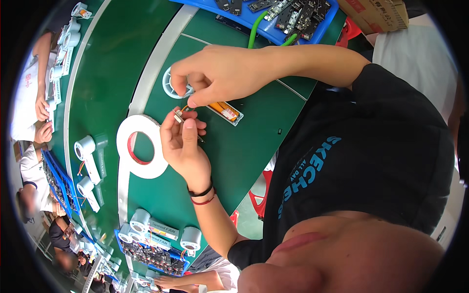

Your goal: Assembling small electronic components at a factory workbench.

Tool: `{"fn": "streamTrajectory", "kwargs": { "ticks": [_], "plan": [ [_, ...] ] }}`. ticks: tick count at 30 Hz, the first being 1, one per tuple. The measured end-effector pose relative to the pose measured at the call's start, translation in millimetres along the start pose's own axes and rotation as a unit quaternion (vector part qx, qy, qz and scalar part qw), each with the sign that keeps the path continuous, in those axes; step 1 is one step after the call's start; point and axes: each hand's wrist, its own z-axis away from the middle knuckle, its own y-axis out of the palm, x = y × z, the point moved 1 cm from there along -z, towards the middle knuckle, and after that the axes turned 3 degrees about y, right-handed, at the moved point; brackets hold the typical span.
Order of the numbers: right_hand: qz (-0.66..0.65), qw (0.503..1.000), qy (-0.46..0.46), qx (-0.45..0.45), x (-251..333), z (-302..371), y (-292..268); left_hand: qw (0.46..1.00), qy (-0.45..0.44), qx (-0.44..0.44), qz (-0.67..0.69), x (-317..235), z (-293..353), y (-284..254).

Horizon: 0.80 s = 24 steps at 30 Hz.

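Observation:
My left hand (185, 146) is the lower one, its fingers closed round a small circuit board (179, 115) whose edge shows between fingers and thumb. Above it my right hand (215, 75) is curled, thumb and fingers drawn together beside thin wires (185, 107). What those fingers hold, if anything, is too small to make out. Beneath the right hand lies an opened handheld fan, with its pale blue round head (168, 84) partly covered. An orange battery pack (225, 112) sits in the fan's handle, which points toward my body.
A large roll of white tape (125, 159) lies beside my left hand. Blue trays of dark circuit boards stand past my right arm (333, 13) and past my left (151, 258). Finished-looking fans (85, 146) rest across the green table, where other people sit working. A cardboard box (378, 14) is beyond.

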Motion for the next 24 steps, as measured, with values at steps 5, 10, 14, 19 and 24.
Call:
{"fn": "streamTrajectory", "kwargs": {
  "ticks": [5, 10, 14, 19, 24],
  "plan": [
    [0.071, 0.993, -0.092, -0.018, -11, -1, 2, 0.995, -0.029, -0.004, 0.097, 0, -7, -2],
    [0.132, 0.978, -0.141, -0.083, -17, 0, 2, 0.992, -0.031, 0.005, 0.126, 5, -9, -2],
    [0.097, 0.985, -0.109, -0.093, -17, -4, -3, 0.995, -0.009, 0.016, 0.097, 5, -9, -1],
    [0.063, 0.996, -0.057, -0.019, -13, -6, -13, 0.997, 0.066, 0.01, -0.028, 7, -7, 7],
    [0.098, 0.995, -0.008, 0.02, -8, -8, -23, 0.968, 0.196, 0.027, -0.152, 11, -8, 13]
  ]
}}
